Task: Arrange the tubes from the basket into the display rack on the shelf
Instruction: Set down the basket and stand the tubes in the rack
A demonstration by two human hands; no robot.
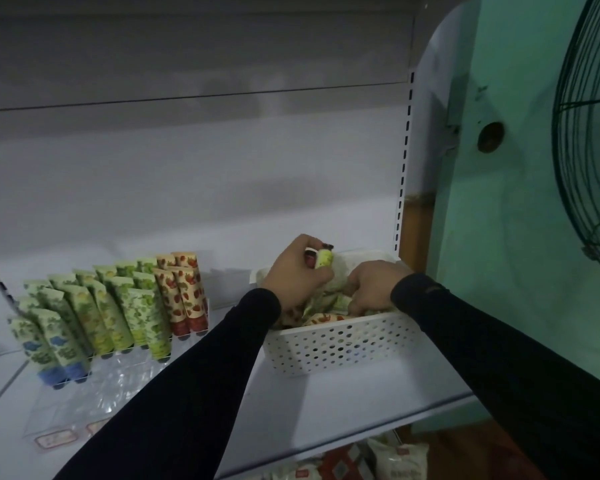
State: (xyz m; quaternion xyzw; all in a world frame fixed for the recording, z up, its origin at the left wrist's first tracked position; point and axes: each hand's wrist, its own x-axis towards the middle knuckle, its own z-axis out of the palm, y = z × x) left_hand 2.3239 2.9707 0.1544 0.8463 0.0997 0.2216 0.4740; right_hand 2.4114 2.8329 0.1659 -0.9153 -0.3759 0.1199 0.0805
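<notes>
Both hands are over the white basket (340, 344) on the shelf (361, 407). The left hand (297, 271) grips a green tube (323, 259); the right hand (374, 285) digs curled fingers among the loose tubes (326, 318), its hold unclear. The rack (94, 403) stands left, part-filled.

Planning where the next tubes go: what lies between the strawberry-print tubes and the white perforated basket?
In the head view, only empty clear acrylic rack slots and bare white shelf separate the strawberry-print tubes from the white perforated basket.
</notes>
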